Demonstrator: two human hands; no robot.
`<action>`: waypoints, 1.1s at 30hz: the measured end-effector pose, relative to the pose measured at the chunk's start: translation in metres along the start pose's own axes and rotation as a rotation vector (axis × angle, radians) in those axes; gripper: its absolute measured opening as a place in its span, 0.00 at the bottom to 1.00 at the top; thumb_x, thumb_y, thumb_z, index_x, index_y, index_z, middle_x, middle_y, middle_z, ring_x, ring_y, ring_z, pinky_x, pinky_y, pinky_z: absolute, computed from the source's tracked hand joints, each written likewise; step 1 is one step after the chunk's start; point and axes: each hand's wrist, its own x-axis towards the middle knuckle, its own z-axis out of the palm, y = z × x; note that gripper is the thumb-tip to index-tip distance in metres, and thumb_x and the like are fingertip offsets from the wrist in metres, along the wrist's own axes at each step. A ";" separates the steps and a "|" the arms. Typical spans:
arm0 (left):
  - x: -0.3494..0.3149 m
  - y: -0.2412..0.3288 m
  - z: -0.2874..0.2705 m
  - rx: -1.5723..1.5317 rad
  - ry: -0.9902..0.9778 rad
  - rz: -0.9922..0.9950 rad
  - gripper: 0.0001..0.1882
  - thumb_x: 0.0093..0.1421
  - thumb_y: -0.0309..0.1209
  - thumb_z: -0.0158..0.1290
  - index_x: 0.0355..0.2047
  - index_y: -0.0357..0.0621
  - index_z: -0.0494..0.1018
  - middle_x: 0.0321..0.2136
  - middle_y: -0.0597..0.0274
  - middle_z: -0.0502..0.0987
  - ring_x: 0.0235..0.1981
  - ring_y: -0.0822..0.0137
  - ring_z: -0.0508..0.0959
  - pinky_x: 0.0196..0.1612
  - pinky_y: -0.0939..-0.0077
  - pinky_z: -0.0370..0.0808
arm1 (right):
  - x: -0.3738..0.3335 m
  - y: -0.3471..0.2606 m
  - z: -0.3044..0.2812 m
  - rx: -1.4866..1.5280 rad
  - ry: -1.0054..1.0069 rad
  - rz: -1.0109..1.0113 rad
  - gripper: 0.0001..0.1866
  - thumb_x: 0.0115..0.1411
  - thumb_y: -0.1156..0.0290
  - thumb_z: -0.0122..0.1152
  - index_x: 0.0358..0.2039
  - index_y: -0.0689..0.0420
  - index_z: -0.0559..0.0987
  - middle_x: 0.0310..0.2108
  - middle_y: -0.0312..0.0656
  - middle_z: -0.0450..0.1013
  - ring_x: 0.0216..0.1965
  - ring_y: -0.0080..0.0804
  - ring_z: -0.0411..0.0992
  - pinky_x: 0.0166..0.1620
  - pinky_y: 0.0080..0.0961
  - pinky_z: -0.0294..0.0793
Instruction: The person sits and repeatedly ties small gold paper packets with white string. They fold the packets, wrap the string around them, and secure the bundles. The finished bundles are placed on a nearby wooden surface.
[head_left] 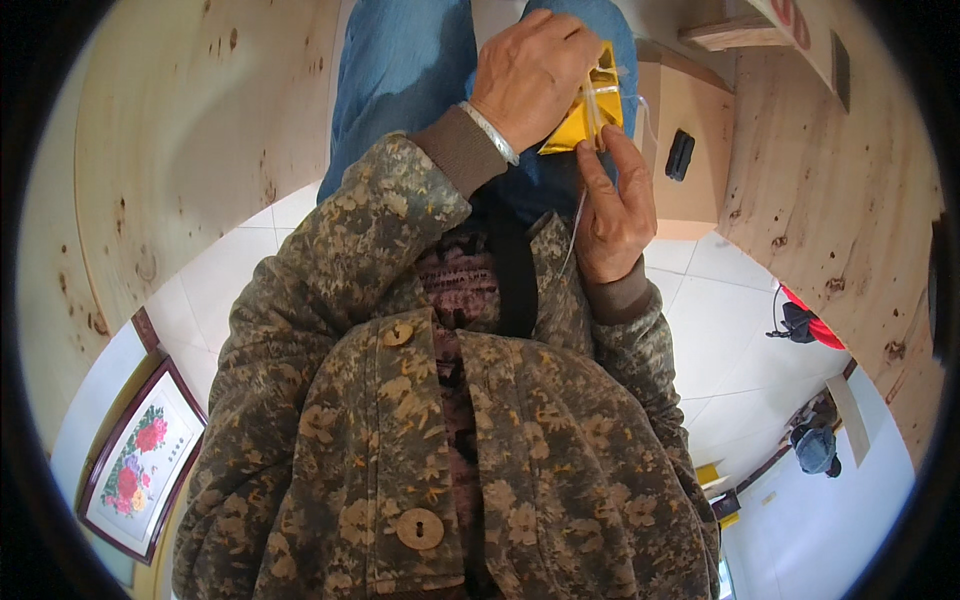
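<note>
A small shiny gold foil packet (581,117), crossed by pale white strands, is held above my lap near my right thigh. My left hand (533,72), with a silver bracelet at its wrist, closes round the packet's left side and upper edge; its fingertips are partly hidden. From below, the thumb and fingers of my right hand (617,205) pinch the packet's lower edge where the strands cross. A thin white cord (574,235) trails from there down toward my jacket. Beside the packet, another loop of the cord (648,118) curves out to the right.
Brown cardboard (692,140) with a small black object (680,155) on it stands right of my knees. Pale wooden boards (200,110) curve along the left, and a wooden panel (825,190) along the right. A framed flower picture (143,458) is at lower left.
</note>
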 end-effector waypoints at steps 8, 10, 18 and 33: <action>0.002 -0.005 0.000 -0.050 -0.030 -0.009 0.05 0.59 0.29 0.56 0.34 0.43 0.77 0.35 0.60 0.78 0.37 0.59 0.79 0.40 0.67 0.78 | -0.007 0.003 -0.001 0.015 0.026 -0.036 0.16 0.51 0.85 0.66 0.41 0.59 0.85 0.46 0.52 0.76 0.50 0.48 0.75 0.54 0.40 0.76; 0.001 -0.004 -0.001 -0.084 -0.045 -0.066 0.05 0.59 0.29 0.56 0.35 0.43 0.77 0.35 0.60 0.78 0.37 0.59 0.79 0.40 0.67 0.79 | -0.008 0.003 -0.002 0.001 0.027 -0.045 0.17 0.51 0.85 0.66 0.42 0.58 0.85 0.46 0.51 0.76 0.50 0.47 0.75 0.53 0.39 0.76; 0.001 -0.008 -0.002 -0.050 -0.027 -0.023 0.06 0.60 0.31 0.58 0.35 0.43 0.78 0.33 0.60 0.79 0.33 0.60 0.81 0.36 0.68 0.79 | -0.009 0.005 -0.003 -0.100 0.006 -0.102 0.18 0.46 0.84 0.66 0.40 0.58 0.85 0.46 0.47 0.78 0.49 0.45 0.75 0.52 0.37 0.77; -0.005 -0.013 -0.012 -0.151 0.068 -0.091 0.04 0.58 0.30 0.60 0.33 0.44 0.78 0.31 0.61 0.77 0.31 0.60 0.79 0.33 0.69 0.77 | 0.005 -0.001 -0.012 -0.214 -0.050 -0.152 0.16 0.44 0.81 0.66 0.37 0.57 0.84 0.43 0.40 0.80 0.44 0.38 0.76 0.43 0.31 0.73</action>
